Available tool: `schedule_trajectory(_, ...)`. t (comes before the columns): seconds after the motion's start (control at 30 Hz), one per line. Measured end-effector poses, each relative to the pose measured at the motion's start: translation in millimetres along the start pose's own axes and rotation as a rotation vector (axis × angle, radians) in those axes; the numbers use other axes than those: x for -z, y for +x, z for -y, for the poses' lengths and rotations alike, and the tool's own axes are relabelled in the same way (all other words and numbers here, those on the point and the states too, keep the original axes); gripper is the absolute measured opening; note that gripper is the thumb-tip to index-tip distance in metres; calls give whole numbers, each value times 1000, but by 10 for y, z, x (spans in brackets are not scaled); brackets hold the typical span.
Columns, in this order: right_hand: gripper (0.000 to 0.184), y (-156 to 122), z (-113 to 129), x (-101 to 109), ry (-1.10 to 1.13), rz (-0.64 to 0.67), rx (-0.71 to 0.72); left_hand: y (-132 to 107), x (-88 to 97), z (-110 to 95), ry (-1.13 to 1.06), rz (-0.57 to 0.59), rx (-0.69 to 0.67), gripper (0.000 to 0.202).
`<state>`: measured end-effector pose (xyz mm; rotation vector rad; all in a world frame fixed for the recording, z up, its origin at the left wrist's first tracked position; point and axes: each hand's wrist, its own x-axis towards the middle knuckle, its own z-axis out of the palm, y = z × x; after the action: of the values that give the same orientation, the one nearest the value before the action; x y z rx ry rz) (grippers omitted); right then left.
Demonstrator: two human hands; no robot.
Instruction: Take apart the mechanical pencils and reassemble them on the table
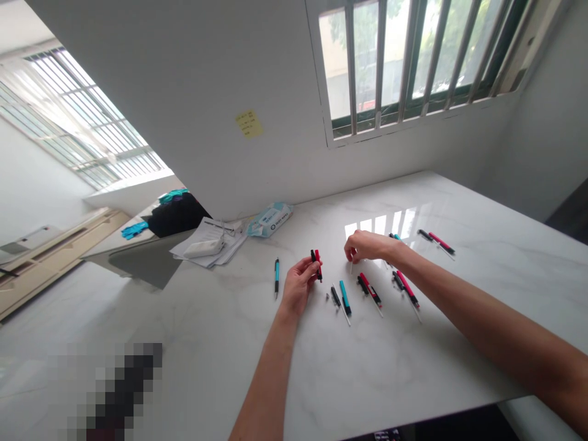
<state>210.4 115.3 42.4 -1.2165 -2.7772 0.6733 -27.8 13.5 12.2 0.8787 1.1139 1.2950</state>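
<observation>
My left hand (299, 283) is closed around a red and black pen barrel (316, 263), holding it upright above the white marble table (413, 367). My right hand (362, 246) pinches a thin white pen refill (351, 266) just to the right of it, tip pointing down. Below and between the hands lie taken-apart pens: a blue barrel (345, 296) with black pieces, and two red and black pens (370, 289) (407, 288) with loose refills.
A whole blue pen (276, 275) lies left of my left hand. Further red, blue and black pen parts (436, 241) rest at the back right. A wet-wipe pack (270, 219), papers (209, 245) and a dark bag (177, 214) sit by the wall.
</observation>
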Motion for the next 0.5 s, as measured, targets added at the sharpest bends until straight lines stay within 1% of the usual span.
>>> schedule_trajectory(0.1,13,16,24,-72,46,-84,19,-10,-11,-10,4,10,-5,45)
schedule_trajectory(0.2,13,14,45,-125,12,-127,37,-8,-13,-11,7,4,-10,44)
schedule_trajectory(0.27,12,10,52,-129,-25,-147,47,-1,-8,-5,2,-6,-12,44)
schedule_trajectory(0.33,10,7,55,-97,3,-204,66,6,0,4,-3,-9,-13,43)
schedule_trajectory(0.43,15,3,68,7,195,-331,98,13,9,19,2,-4,-19,44)
schedule_trajectory(0.5,19,-1,95,83,381,-375,135,15,10,29,16,-2,-29,44)
